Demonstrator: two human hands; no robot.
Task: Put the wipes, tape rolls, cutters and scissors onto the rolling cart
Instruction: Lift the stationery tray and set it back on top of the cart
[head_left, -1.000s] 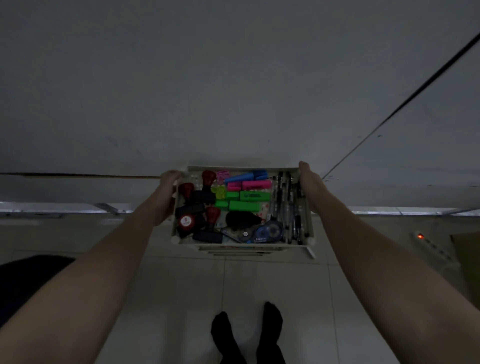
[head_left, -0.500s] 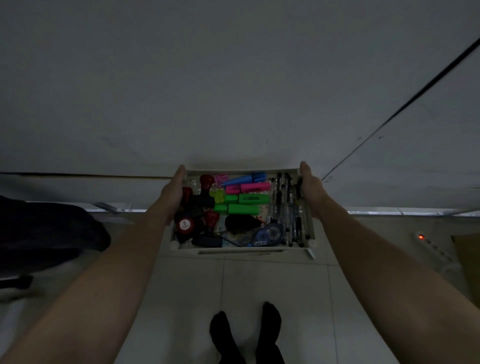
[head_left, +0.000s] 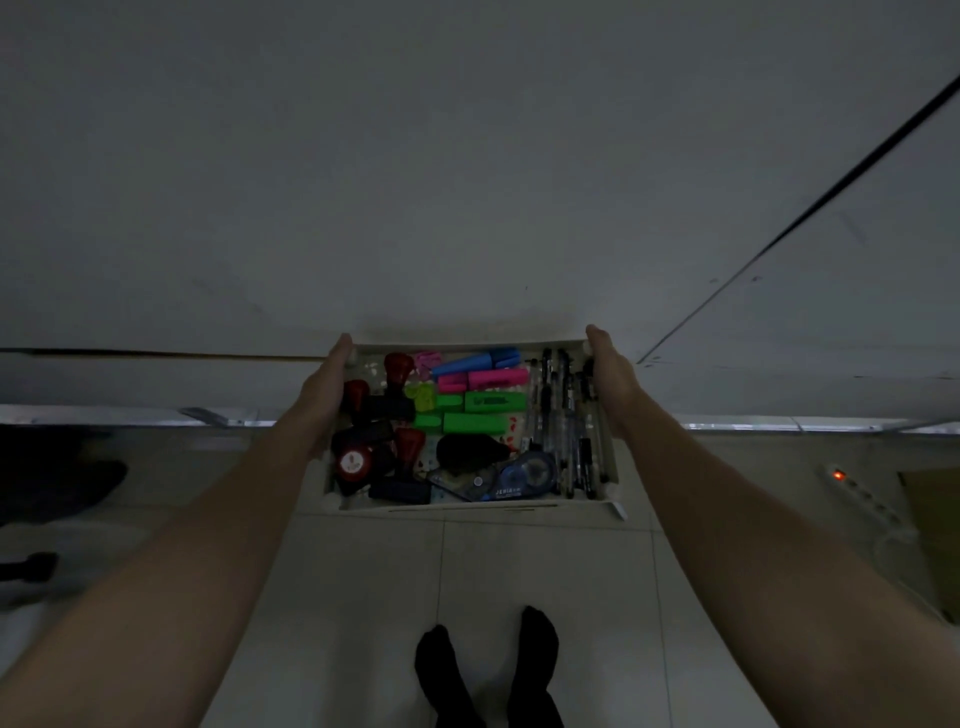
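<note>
The left hand and the right hand each clasp a short side of a white tray, fingers wrapped along its walls, thumbs near the far corners, carrying it between them at the edge of a large pale desk whose surface fills the view beyond the tray. Within the tray, the biggest cluster is the dark red-topped stamps on its left side; in its middle lie green, pink and blue highlighters; a row of pens runs along its right wall; smallest, at its near edge, sits a blue correction-tape dispenser. No rolling cart, wipes, cutters or scissors can be made out anywhere, and the dim light hides detail. Judging by that, the task looks barely begun or stuck in a side step: nothing named is visibly placed, and all the placing seems left to do.
</note>
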